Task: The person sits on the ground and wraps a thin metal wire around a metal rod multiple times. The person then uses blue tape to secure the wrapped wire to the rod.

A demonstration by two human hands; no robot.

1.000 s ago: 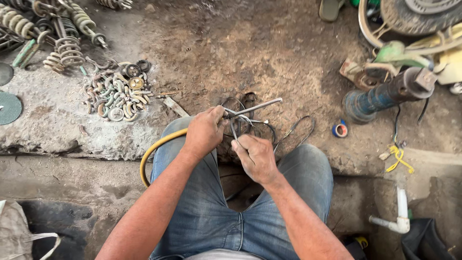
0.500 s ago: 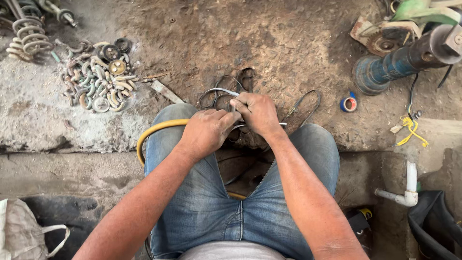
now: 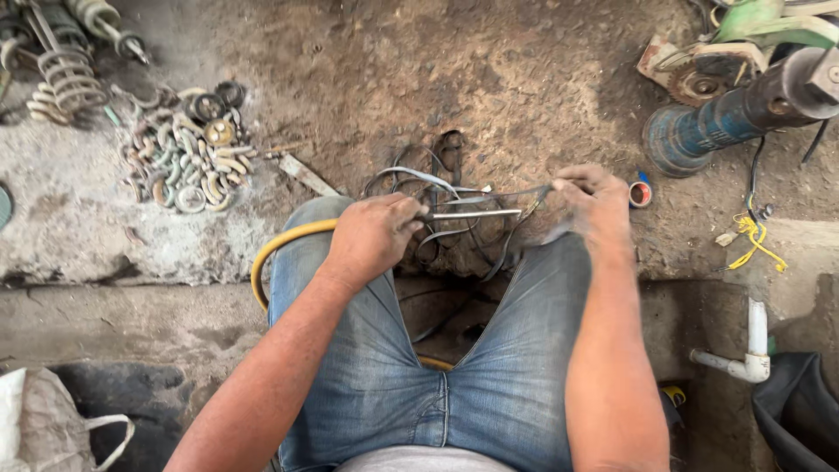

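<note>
Above the person's knees, the left hand [image 3: 371, 238] is clamped on a thin metal rod [image 3: 472, 214] while the right hand [image 3: 594, 203] pinches a grey strip [image 3: 502, 197] pulled taut (blurred here), which could slip and snag the wire tangle [image 3: 446, 218] beneath the rod.

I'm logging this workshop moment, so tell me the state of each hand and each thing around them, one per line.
Left hand: closed around a metal rod.
Metal rod: held level, pointing toward the right hand.
Right hand: pinching a dark strip, motion-blurred.
Dark strip: pulled taut above the rod.
Loose bands: tangled on the dirt.
Yellow hose: curved under the left thigh.
Metal rings: heaped on the slab.
Tape roll: lying flat.
</note>
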